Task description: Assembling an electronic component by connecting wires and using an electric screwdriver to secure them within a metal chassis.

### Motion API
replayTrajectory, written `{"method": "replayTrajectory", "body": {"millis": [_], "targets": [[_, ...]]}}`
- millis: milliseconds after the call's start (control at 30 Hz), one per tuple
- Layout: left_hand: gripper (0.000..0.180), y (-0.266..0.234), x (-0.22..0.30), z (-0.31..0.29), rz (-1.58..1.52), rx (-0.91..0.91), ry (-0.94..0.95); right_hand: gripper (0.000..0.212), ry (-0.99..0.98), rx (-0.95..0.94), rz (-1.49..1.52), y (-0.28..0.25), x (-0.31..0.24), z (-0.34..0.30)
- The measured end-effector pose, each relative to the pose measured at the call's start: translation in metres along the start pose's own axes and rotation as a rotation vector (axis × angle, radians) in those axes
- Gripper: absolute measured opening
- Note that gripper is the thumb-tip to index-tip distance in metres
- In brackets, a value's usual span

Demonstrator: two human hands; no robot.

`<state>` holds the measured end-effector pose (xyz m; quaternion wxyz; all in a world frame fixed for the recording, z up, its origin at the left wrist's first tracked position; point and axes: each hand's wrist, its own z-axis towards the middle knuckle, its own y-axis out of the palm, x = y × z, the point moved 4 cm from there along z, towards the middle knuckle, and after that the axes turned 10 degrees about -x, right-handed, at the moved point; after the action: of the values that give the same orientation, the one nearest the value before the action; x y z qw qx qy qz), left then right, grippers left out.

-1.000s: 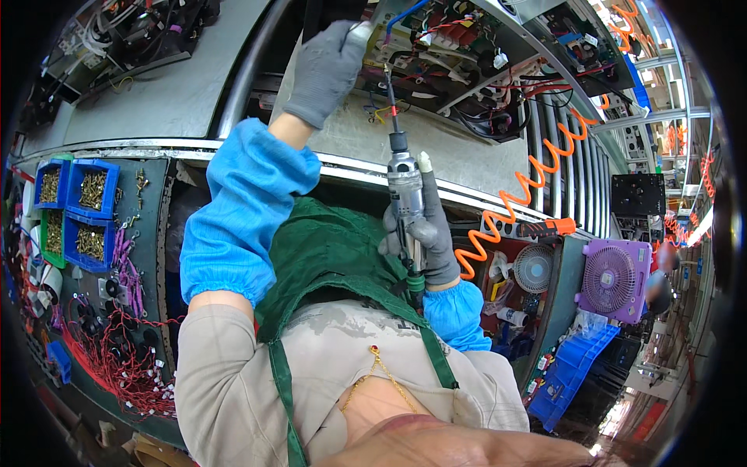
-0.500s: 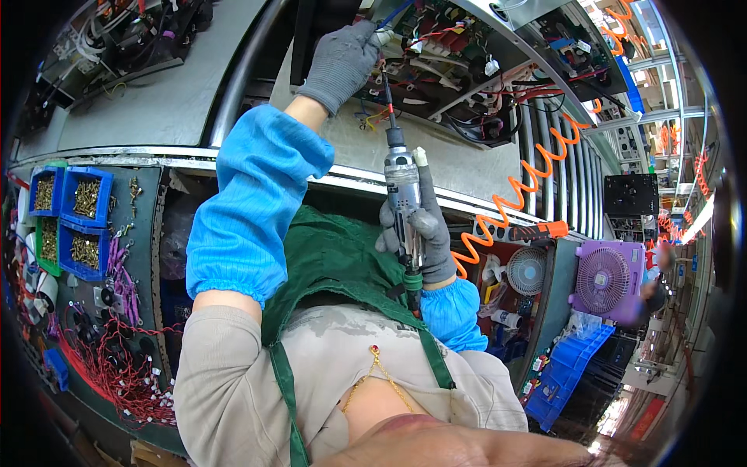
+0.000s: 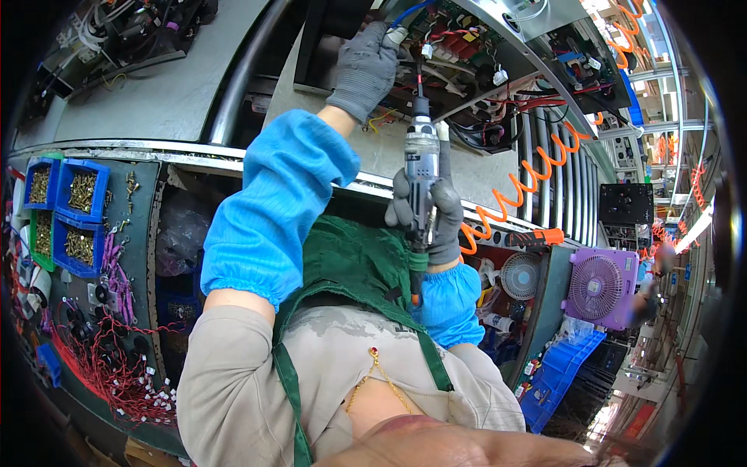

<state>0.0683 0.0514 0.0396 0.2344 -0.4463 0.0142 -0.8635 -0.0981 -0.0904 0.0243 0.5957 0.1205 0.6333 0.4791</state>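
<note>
My right hand (image 3: pixel 445 214), in a grey glove, is wrapped round a silver power screwdriver (image 3: pixel 421 159). The tool's bit points away from me into an open metal chassis (image 3: pixel 537 66) full of wires and circuit boards. Higher up and to the left, my left hand (image 3: pixel 364 70), also gloved, reaches into the near left part of the chassis. Its fingers are drawn together beside a blue cable (image 3: pixel 411 11); what they hold is hidden. The bit's tip is close to these fingers, and its contact point cannot be made out.
Blue bins (image 3: pixel 82 191) of brass screws stand at the left, near a tangle of red wires (image 3: pixel 113 377). An orange coiled hose (image 3: pixel 517 187) stretches across metal rollers (image 3: pixel 556 167) on the right. Further right are a purple fan (image 3: pixel 597 288) and a blue crate (image 3: pixel 556 381).
Both hands have shifted to the right, the screwdriver with my right hand. The tool has also gone slightly farther into the chassis. My right hand keeps its hold.
</note>
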Motion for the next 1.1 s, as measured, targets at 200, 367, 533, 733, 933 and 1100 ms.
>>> {"method": "replayTrajectory", "body": {"millis": [200, 367, 533, 733, 933, 1100], "targets": [[0.017, 0.019, 0.012, 0.005, 0.172, -0.015, -0.067, 0.093, -0.014, 0.149, -0.347, -0.008, -0.006, 0.017], [0.018, 0.026, 0.008, 0.006, 0.257, -0.116, -0.100, 0.096, 0.020, 0.245, -0.403, -0.014, -0.009, 0.024], [0.019, 0.028, 0.009, 0.007, 0.243, -0.123, -0.129, 0.103, 0.012, 0.293, -0.616, -0.032, -0.012, 0.025], [0.018, 0.024, 0.010, 0.008, 0.214, -0.171, -0.166, 0.097, 0.038, 0.293, -0.657, -0.029, -0.013, 0.029], [0.012, -0.009, 0.039, -0.006, 0.441, -0.162, 0.032, 0.063, -0.074, -0.042, 0.201, -0.009, 0.003, 0.027], [0.014, -0.017, 0.040, 0.023, 0.660, -0.519, 0.035, 0.062, -0.066, 0.085, -0.047, 0.003, -0.001, 0.028]]}}
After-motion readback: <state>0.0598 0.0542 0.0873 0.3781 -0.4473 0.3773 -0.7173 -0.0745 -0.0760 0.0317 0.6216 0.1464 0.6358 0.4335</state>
